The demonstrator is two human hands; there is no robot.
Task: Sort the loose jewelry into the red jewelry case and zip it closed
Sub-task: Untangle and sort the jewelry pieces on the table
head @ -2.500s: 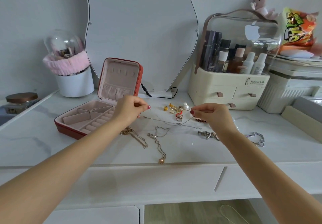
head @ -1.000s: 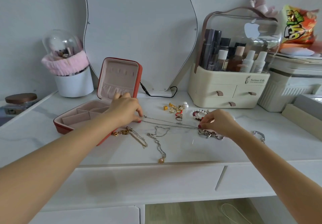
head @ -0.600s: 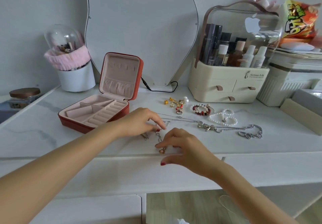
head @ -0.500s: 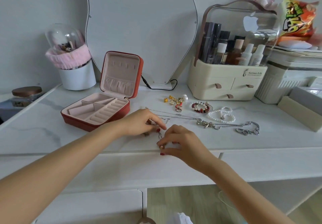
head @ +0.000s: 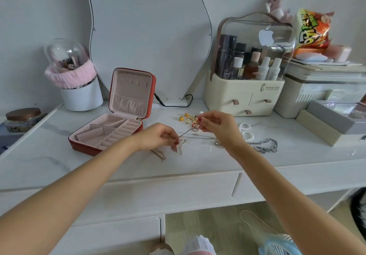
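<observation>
Red jewelry case (head: 111,128), lid upright.

Both hands over the vanity top (head: 49,155), thin necklace chain (head: 185,133) strung between them: left hand (head: 158,139) pinches the low end, right hand (head: 217,126) pinches the high end. Open jewelry case (head: 107,133) just left of the left-hand grip, lid upright behind its tray. Chain (head: 158,154) on the top under the left hand. Cluster of small earrings and rings (head: 187,118) just left of the right-hand grip. Pearl strand (head: 245,131) and link chain (head: 265,145) right of it. Cosmetics organizer (head: 243,96) behind it. Mirror (head: 148,36) behind the case.
</observation>
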